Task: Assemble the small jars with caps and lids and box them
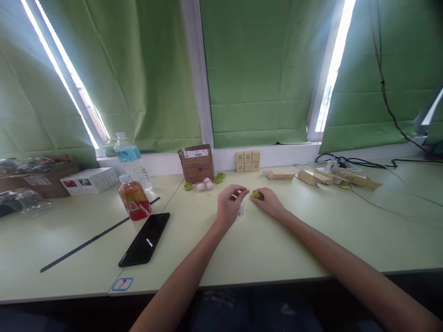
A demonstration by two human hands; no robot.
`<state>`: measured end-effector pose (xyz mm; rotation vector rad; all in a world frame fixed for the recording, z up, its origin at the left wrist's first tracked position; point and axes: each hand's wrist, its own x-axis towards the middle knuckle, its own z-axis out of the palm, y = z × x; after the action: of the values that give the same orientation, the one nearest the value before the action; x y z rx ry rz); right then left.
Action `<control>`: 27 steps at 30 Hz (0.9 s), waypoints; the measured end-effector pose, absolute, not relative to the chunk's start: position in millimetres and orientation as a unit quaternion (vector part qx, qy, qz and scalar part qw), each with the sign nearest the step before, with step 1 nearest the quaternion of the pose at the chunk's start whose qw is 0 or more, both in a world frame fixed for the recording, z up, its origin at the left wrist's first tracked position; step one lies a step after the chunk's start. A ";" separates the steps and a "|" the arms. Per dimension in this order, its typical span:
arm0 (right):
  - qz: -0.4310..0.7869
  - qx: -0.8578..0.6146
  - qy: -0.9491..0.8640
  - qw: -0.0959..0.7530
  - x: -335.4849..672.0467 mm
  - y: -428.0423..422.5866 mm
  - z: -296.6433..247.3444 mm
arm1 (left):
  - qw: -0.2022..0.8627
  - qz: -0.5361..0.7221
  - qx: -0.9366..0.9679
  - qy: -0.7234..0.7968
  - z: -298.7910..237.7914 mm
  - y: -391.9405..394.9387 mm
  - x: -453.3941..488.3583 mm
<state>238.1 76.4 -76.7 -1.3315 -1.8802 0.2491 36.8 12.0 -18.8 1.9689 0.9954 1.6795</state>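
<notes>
Over the middle of the table my left hand (229,206) is raised, its thumb and fingertips bent together in a pinch. Whether anything is between those fingertips is too small to tell. A small clear plastic piece (241,210) stands just beside and partly behind this hand. To the right, my right hand (269,202) grips a small olive-green piece (256,194) between thumb and fingers, close to the tabletop. Fingers partly cover it. Farther back lie similar green pieces (219,177) around several pale pink round items (206,185) on a clear tray.
An opened brown carton (197,165) and stacked small kraft boxes (247,161) stand by the wall. Opened kraft packaging (313,177) and cables (356,161) lie right. At left are a phone (145,240), a red drink bottle (134,198), a water bottle (133,161) and a dark strip (86,242).
</notes>
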 end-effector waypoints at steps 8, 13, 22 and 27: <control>0.246 -0.474 -0.749 0.392 261.5 64.5 -52.6 | 0.199 0.324 0.880 0.283 -42.7 -13.1 70.0; 0.304 -0.448 -0.765 0.349 273.7 59.8 -44.9 | 0.243 0.380 0.811 0.372 -46.7 21.7 37.7; 0.393 -0.351 -0.769 0.362 236.0 37.7 -33.6 | 0.412 0.498 0.657 0.389 -54.5 35.1 31.2; 0.338 -0.379 -0.756 0.413 233.8 33.3 -29.0 | 0.404 0.512 0.658 0.375 -56.0 31.0 41.9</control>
<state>233.8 33.3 -29.0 -0.9539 -1.9003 0.8505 41.9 31.0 -56.0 1.6624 0.9469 1.2935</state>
